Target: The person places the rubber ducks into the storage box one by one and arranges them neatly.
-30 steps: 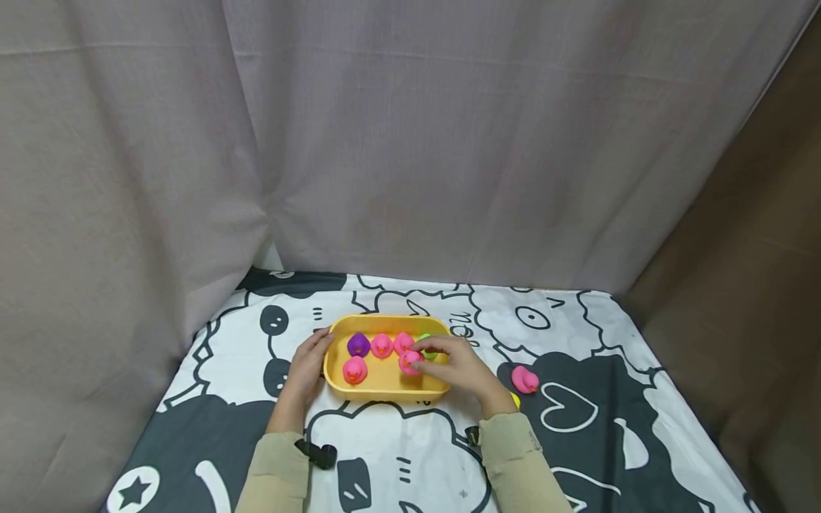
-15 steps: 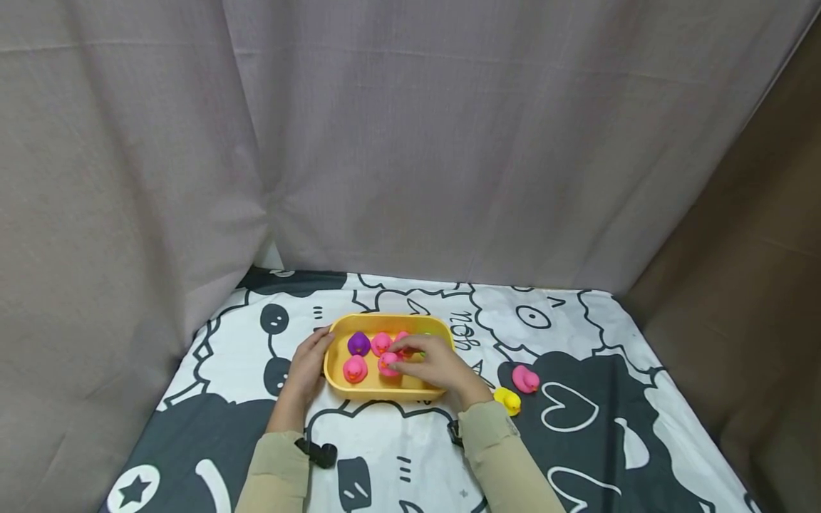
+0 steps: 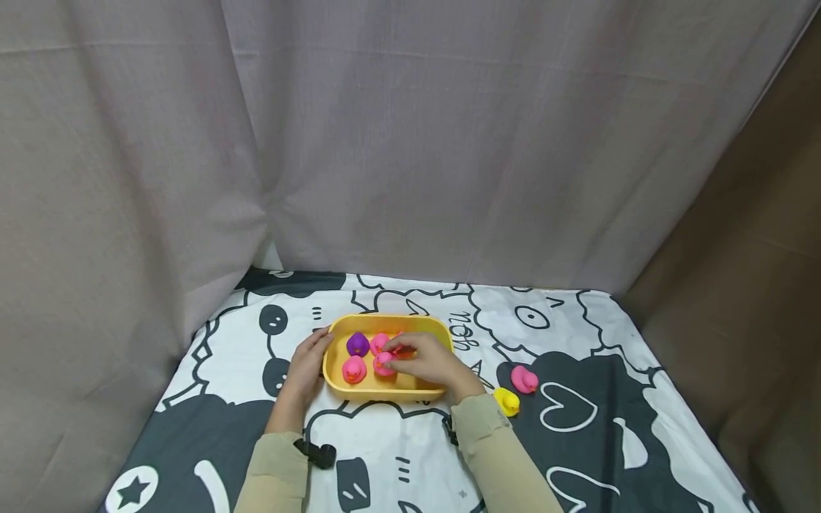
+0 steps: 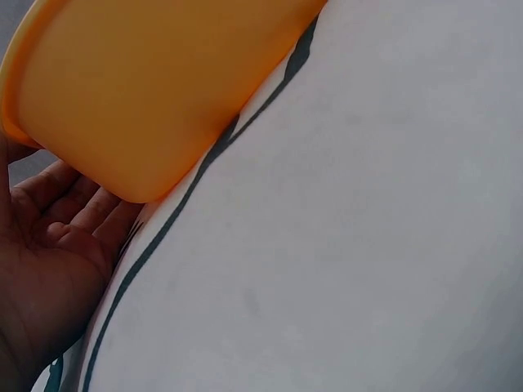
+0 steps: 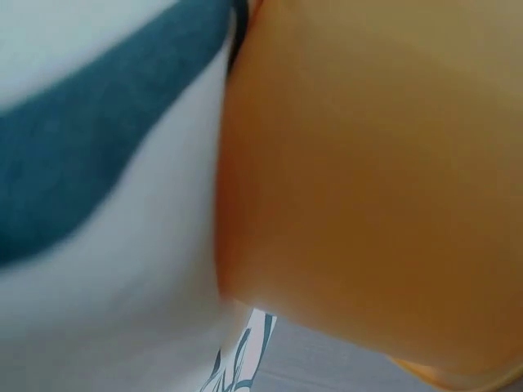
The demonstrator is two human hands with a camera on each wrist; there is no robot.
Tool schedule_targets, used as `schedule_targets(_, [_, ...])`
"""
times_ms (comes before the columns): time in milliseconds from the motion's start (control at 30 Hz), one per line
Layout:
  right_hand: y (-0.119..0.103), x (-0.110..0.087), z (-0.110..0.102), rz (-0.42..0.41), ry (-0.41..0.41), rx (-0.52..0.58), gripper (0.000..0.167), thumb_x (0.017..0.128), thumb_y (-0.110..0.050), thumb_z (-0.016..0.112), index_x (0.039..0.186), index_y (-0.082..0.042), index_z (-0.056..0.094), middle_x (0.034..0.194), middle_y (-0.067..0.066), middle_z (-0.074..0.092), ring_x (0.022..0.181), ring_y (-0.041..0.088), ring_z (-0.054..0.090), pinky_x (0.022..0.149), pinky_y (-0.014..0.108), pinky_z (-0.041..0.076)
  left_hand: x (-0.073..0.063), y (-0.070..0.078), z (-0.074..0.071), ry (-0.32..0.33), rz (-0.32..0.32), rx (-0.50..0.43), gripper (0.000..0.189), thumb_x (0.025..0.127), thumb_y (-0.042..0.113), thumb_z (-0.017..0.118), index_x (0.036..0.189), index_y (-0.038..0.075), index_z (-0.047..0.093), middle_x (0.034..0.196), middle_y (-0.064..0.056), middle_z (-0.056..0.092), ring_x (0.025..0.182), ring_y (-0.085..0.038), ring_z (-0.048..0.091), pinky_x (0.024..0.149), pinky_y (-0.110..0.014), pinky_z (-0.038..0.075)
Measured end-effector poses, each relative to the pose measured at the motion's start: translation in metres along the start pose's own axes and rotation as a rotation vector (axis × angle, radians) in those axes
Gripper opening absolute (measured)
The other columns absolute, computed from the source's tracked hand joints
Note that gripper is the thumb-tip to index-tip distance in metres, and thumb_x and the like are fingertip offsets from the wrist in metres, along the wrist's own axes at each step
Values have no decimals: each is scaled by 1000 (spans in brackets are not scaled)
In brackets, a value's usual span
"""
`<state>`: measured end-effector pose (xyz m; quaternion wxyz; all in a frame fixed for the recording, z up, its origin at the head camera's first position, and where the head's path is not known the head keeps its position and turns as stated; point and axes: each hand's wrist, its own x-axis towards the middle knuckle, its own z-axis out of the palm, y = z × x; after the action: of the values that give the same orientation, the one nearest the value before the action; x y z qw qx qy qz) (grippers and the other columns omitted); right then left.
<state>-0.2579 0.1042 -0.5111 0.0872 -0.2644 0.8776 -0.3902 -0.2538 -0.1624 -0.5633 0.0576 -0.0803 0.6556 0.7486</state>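
Note:
In the head view a yellow tray [image 3: 391, 394] holds several small rubber ducks. My left hand [image 3: 311, 362] grips the tray's left end, its thumb at the rim; in the left wrist view the palm and fingers [image 4: 61, 192] lie beside the outer wall. Over the tray, my right hand [image 3: 430, 362] pinches a pink duck [image 3: 383, 364] between thumb and fingers. To its left sits another pink duck [image 3: 354, 370]. Behind are a purple duck [image 3: 358, 345] and a pink duck [image 3: 379, 343]. The right hand partly covers a further pink duck. The right wrist view shows only the tray wall [image 5: 368, 180] and cloth.
Right of the tray, a yellow duck [image 3: 507, 402] and a pink duck [image 3: 524, 379] lie on the black-and-white patterned cloth [image 3: 398, 434]. Grey curtains [image 3: 449, 142] hang behind the table and at its sides.
My right hand has moved left inside the tray with the pink duck, stopping close to the other front pink duck. The yellow duck came into full view. My left hand stays put.

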Motion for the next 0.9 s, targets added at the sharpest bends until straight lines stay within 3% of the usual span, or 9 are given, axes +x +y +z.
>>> schedule_targets(333, [1,3,0,-31,-29,-12,25,87,-32,80,111,-26,75,103,-15,69,97,14,63,89,34,56,0,2,0,1,-4,5,51,102,36,54,147,12,50,154,-10,43,139,-26,43,116,-40,37])
schedule_targets(900, [1,3,2,35,-56,21,27,86,-34,82,111,-29,76,106,-16,68,101,13,61,93,32,53,-1,2,1,3,-9,15,50,103,37,54,147,14,50,153,-8,43,138,-24,44,116,-38,38])
